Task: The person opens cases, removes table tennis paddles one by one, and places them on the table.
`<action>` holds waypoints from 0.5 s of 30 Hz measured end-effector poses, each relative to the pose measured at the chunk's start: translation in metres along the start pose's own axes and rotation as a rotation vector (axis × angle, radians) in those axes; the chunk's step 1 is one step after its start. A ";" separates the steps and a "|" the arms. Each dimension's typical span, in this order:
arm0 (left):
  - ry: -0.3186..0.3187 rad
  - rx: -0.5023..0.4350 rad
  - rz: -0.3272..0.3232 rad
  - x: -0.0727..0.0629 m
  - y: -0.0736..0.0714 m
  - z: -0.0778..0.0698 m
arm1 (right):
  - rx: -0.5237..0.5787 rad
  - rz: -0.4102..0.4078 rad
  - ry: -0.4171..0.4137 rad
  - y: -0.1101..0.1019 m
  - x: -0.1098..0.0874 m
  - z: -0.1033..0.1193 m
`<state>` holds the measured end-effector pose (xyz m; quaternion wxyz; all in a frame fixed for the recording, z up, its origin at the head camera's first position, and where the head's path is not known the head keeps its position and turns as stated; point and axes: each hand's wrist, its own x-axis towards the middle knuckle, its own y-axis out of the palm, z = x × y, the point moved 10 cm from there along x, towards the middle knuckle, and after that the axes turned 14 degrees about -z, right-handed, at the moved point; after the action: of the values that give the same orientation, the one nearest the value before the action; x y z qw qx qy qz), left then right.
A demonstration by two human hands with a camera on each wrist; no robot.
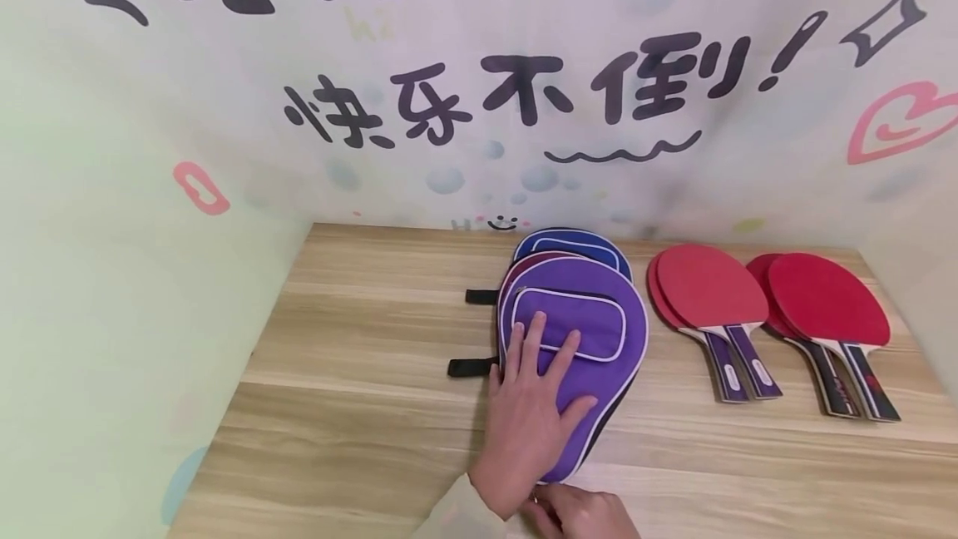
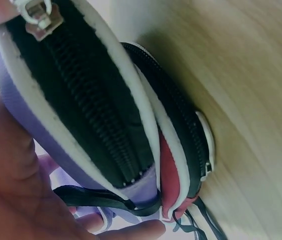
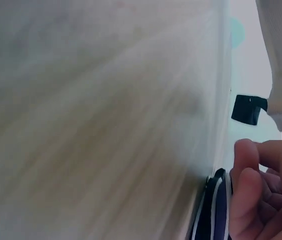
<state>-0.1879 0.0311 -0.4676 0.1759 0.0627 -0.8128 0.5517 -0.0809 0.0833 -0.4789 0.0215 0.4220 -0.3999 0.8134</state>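
Observation:
My left hand [image 1: 524,431] lies with its fingers spread over a purple table tennis bat case [image 1: 569,327], pressing on its front. At the narrow lower end of the case, my right hand [image 1: 587,514] has curled fingers and pinches the zipper pull [image 2: 42,22], which is partly hidden in the head view. The zipper along that edge looks closed in the left wrist view. Beneath the purple case is a red one [image 2: 170,172]. Behind them a blue case [image 1: 576,238] shows only its rounded top.
Red bats with purple handles [image 1: 711,285] overlap right of the cases. Further right lie red bats with dark handles [image 1: 831,298]. Black straps [image 1: 473,367] stick out left of the cases onto the wooden table [image 1: 337,414]. A printed wall [image 1: 419,32] stands behind.

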 end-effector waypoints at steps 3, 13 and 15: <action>0.007 0.003 0.002 0.000 0.000 0.000 | 0.027 0.100 0.072 -0.002 -0.001 -0.009; 0.025 0.017 -0.001 0.000 -0.002 -0.001 | -0.051 0.006 0.282 -0.063 0.036 -0.083; 0.027 0.015 0.000 0.000 -0.002 -0.001 | -0.077 -0.015 0.317 -0.075 0.048 -0.103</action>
<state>-0.1870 0.0319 -0.4658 0.1862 0.0566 -0.8063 0.5586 -0.1533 0.1884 -0.4313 0.1065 0.2901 -0.4190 0.8538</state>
